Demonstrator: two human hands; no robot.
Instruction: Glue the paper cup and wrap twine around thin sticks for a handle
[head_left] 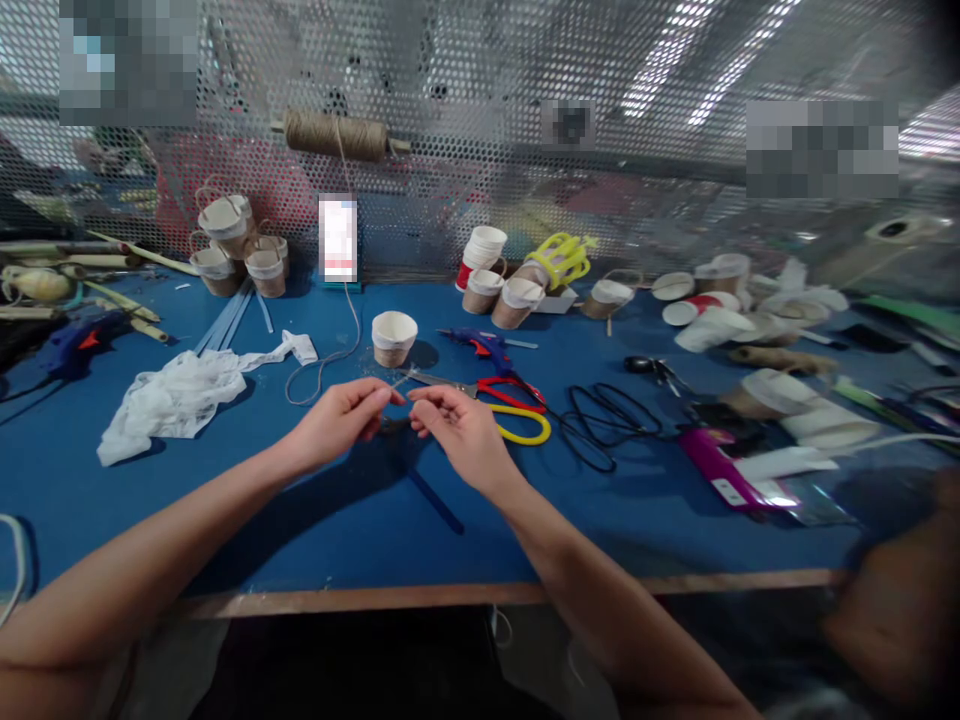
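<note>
My left hand (pixel 346 417) and my right hand (pixel 457 425) meet above the middle of the blue table (pixel 315 520), fingertips pinched together on a short piece of thin twine (pixel 401 382) that sticks up between them. Both hands are closed in a pinch. Just behind them stands a twine-wrapped paper cup (pixel 394 338). A loose length of twine (pixel 322 365) runs from the table up to a twine spool (pixel 336 135) hung on the mesh wall. Red-and-yellow scissors (pixel 510 405) lie right of my right hand.
A blue glue gun (pixel 484 345) and black cable (pixel 607 420) lie right of centre. Wrapped cups (pixel 232 250) stack at the back left, more cups (pixel 495 275) at the back centre and right. White fabric (pixel 176 395) lies left. A phone (pixel 337 240) leans on the mesh.
</note>
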